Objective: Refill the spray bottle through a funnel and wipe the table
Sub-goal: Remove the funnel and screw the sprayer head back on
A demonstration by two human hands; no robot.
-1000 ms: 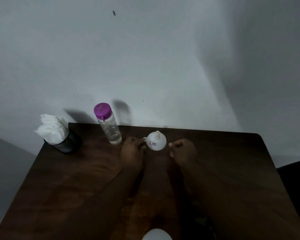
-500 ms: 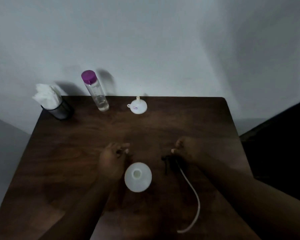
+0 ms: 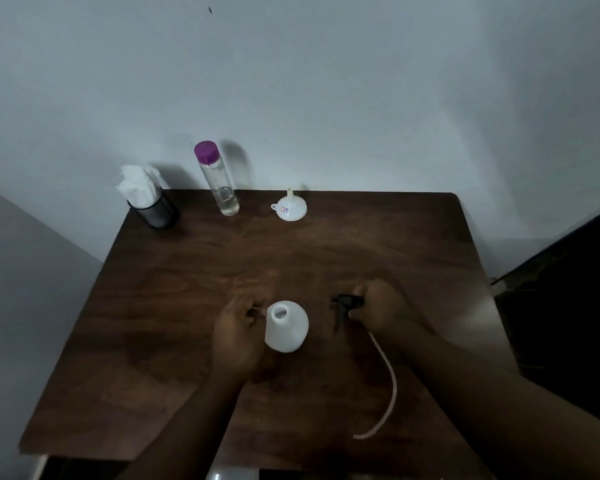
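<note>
Right hand (image 3: 378,308) curls tight round the black spray head (image 3: 343,303), just right of the spray bottle (image 3: 286,327), with the white dip tube (image 3: 390,382) curving toward the near edge. The spray bottle stands upright, long axis vertical, open mouth up. Left hand (image 3: 236,332) sits just left of it, fingers curled by the neck; whether they grip it can't be told. Beyond it on the dark wooden table (image 3: 361,254) are a funnel (image 3: 289,210) with its spout up, a purple-capped water bottle (image 3: 219,181) and a tissue holder (image 3: 155,206), before a pale wall (image 3: 326,98).

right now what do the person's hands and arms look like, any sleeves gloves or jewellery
The left hand and right hand are bare: no gloves, and no rings, watch or bracelet that the dim light lets me make out. Both forearms are bare too, with no sleeve in view.
</note>
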